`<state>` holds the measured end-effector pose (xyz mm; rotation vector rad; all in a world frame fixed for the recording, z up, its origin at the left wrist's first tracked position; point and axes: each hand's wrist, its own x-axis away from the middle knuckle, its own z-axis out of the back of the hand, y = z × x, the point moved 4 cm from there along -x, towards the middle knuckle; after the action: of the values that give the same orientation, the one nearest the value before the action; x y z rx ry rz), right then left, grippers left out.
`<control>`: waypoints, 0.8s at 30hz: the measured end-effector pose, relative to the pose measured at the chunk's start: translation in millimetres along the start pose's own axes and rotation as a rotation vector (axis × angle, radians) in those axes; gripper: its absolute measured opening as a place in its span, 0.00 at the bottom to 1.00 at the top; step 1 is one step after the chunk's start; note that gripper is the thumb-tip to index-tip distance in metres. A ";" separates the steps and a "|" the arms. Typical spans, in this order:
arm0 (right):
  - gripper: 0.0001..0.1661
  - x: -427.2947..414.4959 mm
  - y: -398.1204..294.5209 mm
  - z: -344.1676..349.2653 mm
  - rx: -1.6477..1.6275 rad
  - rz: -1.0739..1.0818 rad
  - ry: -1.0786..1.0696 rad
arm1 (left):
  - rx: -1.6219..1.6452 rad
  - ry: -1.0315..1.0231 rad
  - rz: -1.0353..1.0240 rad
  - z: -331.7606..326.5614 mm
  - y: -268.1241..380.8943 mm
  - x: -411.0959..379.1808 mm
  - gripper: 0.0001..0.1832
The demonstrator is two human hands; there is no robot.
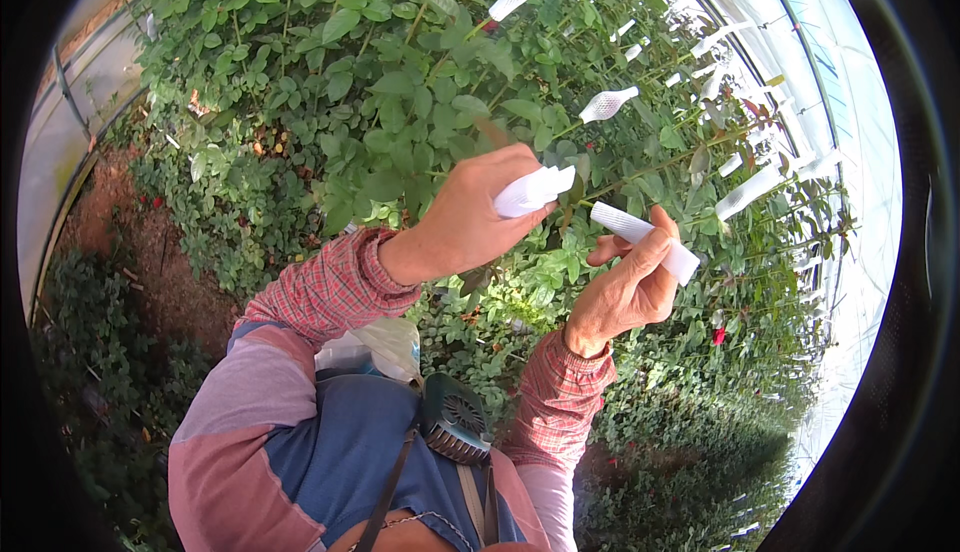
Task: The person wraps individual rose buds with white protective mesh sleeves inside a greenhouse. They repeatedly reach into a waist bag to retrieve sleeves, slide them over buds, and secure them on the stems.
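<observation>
My left hand [469, 211] is closed around a small bundle of white foam-net sleeves [531, 192], whose ends stick out past the thumb. To its right, my right hand [626, 282] pinches a single white mesh sleeve [626, 223] between thumb and fingers. That sleeve lies tilted at the tip of a green stem [586, 204]; whatever is inside it is hidden. Just above both hands, another net sleeve [607, 105] bulges around a bud on its own stem. Leafy rose bushes [450, 102] surround the hands.
More sleeved stems [750, 190] stand to the right, near the greenhouse's plastic film wall [862, 117]. A red rose [719, 336] shows lower right. A portable fan [454, 413] hangs at my chest, beside a plastic bag [390, 342]. Bare soil [169, 282] lies left.
</observation>
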<state>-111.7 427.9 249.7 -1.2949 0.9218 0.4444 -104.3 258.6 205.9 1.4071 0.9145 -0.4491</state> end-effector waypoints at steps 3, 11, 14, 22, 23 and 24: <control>0.21 0.3 1.0 -1.4 -0.010 0.002 0.001 | 0.007 -0.007 -0.010 0.2 0.0 1.3 0.11; 0.24 -3.9 5.3 -6.2 -0.003 -0.142 -0.073 | 0.007 0.002 -0.036 5.4 1.9 1.2 0.10; 0.19 -1.2 -0.3 -11.7 -0.020 -0.123 -0.093 | 0.007 -0.002 -0.022 6.6 3.3 1.6 0.10; 0.16 4.6 -0.4 -11.9 0.012 0.049 -0.058 | -0.007 0.010 -0.010 9.0 6.1 2.8 0.11; 0.16 4.3 -0.4 -10.3 0.022 0.032 -0.063 | -0.002 0.017 -0.010 9.8 6.8 3.3 0.11; 0.17 3.5 -0.1 -9.0 0.031 0.016 -0.068 | 0.004 0.025 -0.010 11.3 6.6 3.6 0.11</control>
<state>-112.5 418.6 247.1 -1.2374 0.8794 0.4820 -94.0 249.7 206.4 1.4152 0.9415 -0.4417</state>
